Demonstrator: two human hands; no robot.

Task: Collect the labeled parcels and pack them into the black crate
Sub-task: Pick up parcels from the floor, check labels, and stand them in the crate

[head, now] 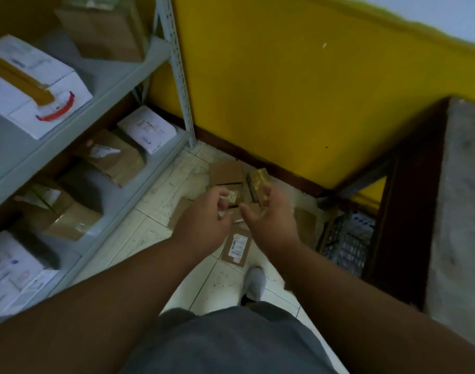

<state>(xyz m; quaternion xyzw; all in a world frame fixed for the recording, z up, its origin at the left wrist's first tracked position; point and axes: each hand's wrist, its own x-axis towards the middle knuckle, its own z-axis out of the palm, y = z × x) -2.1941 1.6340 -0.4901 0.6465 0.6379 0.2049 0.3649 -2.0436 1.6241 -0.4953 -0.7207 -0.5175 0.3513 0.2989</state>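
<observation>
Small parcels (253, 184) sit in our grasp above the floor: our right hand (268, 214) holds a tape-wrapped box up by its fingertips, thumb spread wide, while our left hand (206, 214) pinches a smaller packet (231, 197) btwn thumb & fingers. More parcels lie on the tiles below, incl. a flat one w/ a white label (236, 248) just ahead of our shoe (255, 283). The black crate (347, 238) sits off to our right, tucked under the edge of a concrete slab (460, 211), partly hidden.

Risk as we see it: both grips look light, so a quick swing toward the crate could shake a parcel loose. The slab overhang narrows the way in & we could clip it. The labeled parcel underfoot could get stepped on. Boxes on the shelf (101, 103) at left stay out of play, tho blur leaves their labels unreadable.
</observation>
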